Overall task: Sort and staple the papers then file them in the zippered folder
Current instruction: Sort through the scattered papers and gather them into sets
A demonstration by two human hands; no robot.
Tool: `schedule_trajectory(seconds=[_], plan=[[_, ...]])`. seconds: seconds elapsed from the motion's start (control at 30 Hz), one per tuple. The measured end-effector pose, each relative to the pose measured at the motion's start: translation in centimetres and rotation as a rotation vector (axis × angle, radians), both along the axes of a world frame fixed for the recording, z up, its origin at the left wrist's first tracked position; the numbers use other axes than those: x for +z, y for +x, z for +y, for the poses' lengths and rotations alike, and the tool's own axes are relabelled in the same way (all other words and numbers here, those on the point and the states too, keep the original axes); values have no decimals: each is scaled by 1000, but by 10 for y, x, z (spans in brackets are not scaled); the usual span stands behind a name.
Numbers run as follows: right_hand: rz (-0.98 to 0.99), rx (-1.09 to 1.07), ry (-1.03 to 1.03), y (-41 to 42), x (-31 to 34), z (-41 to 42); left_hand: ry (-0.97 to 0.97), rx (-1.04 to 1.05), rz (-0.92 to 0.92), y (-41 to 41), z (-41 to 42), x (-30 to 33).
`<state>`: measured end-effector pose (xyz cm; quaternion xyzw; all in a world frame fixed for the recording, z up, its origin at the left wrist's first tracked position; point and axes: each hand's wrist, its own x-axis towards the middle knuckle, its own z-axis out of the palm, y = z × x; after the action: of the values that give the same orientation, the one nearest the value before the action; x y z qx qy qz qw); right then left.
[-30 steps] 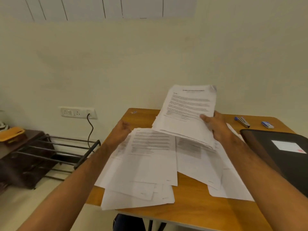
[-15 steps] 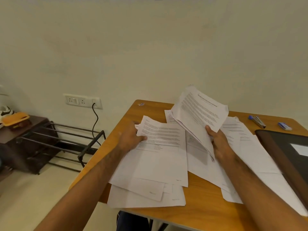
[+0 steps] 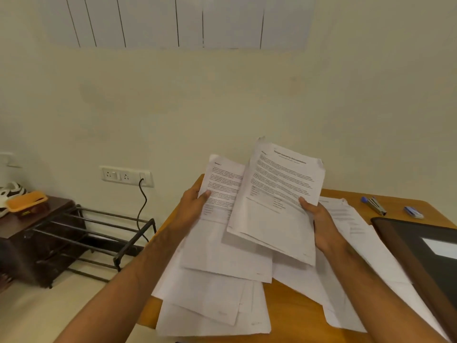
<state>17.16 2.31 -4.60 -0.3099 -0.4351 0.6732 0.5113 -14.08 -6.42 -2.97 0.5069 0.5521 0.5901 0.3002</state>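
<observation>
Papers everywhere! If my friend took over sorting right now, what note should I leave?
Left hand: holds one printed sheet raised off the table.
Right hand: holds a raised bundle of sheets, overlapping the left sheet.
Loose papers lie spread on the wooden table. Stapler and a small blue box sit at the far right edge; the black zippered folder lies on the right.
Done: sorting under way.
Left: finish sorting, staple, file in the folder.
</observation>
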Motion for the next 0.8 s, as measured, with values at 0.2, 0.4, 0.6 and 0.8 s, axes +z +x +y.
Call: schedule_trajectory(seconds=[0.2,0.4,0.6,0.8], plan=[[-2,-40,-11,4,20,2,40,-1,-135,20,1,23],[-62,-86,-43,6,31,-2,14,-27,-205,41,6,31],[-96,-19,-51,11,41,-11,-1,18,-263,85,7,35],[-278,-213,143,21,66,-17,90,-134,-205,115,17,42]])
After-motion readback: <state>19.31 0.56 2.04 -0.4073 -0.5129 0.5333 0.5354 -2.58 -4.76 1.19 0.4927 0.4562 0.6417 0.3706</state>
